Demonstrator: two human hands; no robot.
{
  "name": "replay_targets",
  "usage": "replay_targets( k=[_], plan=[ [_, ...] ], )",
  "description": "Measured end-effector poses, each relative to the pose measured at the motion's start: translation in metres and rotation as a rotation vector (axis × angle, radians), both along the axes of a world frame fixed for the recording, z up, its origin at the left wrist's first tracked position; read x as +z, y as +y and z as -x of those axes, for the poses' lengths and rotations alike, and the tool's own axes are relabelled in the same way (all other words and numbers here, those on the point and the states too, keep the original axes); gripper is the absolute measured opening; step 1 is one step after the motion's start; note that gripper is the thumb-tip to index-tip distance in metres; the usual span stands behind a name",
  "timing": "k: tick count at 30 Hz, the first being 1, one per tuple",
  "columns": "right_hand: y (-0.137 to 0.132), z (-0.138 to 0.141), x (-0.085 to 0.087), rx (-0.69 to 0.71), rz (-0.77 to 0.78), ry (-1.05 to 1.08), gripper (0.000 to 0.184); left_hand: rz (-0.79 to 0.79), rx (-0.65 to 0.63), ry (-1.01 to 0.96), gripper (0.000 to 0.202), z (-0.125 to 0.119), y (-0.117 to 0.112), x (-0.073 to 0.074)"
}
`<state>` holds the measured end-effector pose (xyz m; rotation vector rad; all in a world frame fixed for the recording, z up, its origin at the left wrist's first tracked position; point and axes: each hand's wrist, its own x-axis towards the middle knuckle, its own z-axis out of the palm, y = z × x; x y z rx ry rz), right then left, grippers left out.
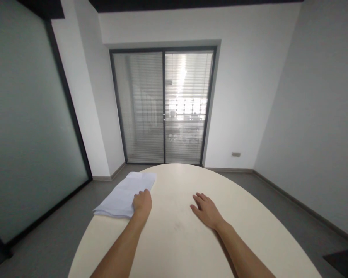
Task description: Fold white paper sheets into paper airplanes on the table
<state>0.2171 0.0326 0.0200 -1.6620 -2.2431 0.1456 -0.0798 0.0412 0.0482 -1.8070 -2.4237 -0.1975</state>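
Note:
A flat, folded white cloth (124, 195) lies on the left side of the round cream table (174, 239), its layered edge facing me. My left hand (142, 200) is closed at the cloth's right edge, with its fingers curled over it. What the fingertips pinch is hidden under the hand. To the right, my right hand (207, 210) rests palm down on the bare tabletop. Its fingers and thumb are spread, and nothing is in it.
Faint smudges mark the tabletop between my hands. Beyond the table's far edge stands a dark-framed glass door (164, 108) with blinds. A frosted glass panel (31, 116) rises at left, and a pale wall (316, 116) at right. A dark object (343, 262) shows at lower right.

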Motion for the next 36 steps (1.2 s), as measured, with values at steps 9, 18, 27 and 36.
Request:
replay_targets(
  k=[9,18,27,36],
  plan=[
    [0.002,0.0,-0.003,-0.011,0.011,0.002,0.063,-0.009,-0.009,-0.007,0.036,-0.001,0.001,0.004],
    [-0.001,0.006,0.0,-0.014,-0.032,0.04,0.059,-0.101,-0.131,0.004,0.036,-0.031,-0.013,0.023],
    [-0.006,0.0,0.026,-0.327,-0.407,0.634,0.043,-0.061,-0.695,0.01,0.044,-0.101,-0.053,-0.005],
    [-0.007,0.028,0.023,-0.099,-0.523,0.318,0.042,-0.052,-0.992,-0.194,0.034,-0.114,-0.076,0.004]
  ],
)
